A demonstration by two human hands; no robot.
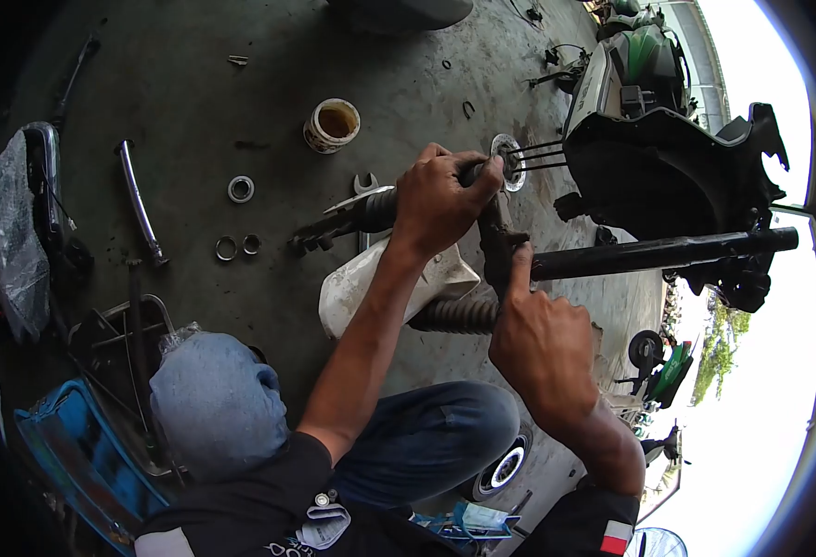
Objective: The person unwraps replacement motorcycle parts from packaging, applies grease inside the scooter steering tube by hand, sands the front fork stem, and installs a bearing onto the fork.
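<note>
A front fork assembly with a black steering tube [659, 254], a dirty metal bracket [498, 237], a white fender [352, 288] and a ribbed rubber boot [459, 315] is in front of me. My left hand [445, 200] is closed around the dark upper end of the bracket, thumb on top. My right hand [547, 348] is at the bracket near the tube's base, its index fingertip pressed on the metal and the other fingers curled. Its thumb is hidden. A second ribbed boot [377, 212] is left of my left hand.
On the floor are an open tub [332, 126], metal rings [241, 189], a curved chrome tube [139, 200] and an open-ended wrench [364, 184]. A brake disc [508, 162] and black bodywork [677, 181] are at the right, and a blue panel [83, 455] is at the lower left.
</note>
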